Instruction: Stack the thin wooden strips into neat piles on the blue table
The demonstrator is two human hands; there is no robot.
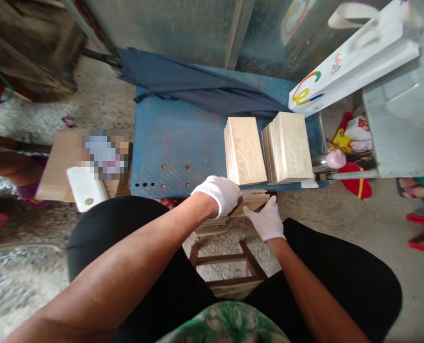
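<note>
Thin, pale wooden boards (249,208) are in front of the blue bench's near edge, between my two gloved hands. My left hand (221,194), in a white glove, closes on their left end, its fingertips partly hidden. Thumb and fingers of my right hand (267,220), gloved the same way, grip the right end. Below my left hand another stack of boards (212,226) shows, partly covered. On the bench just beyond stand two neat stacks of similar boards, the left stack (246,150) and the right stack (293,147), side by side.
The blue bench (176,138) carries a dark cloth (197,88) along its back. A white paper bag (351,59) leans at the back right. On the left, a cardboard box (59,162) bears a white device (86,186). A wooden stool frame (221,259) stands between my knees.
</note>
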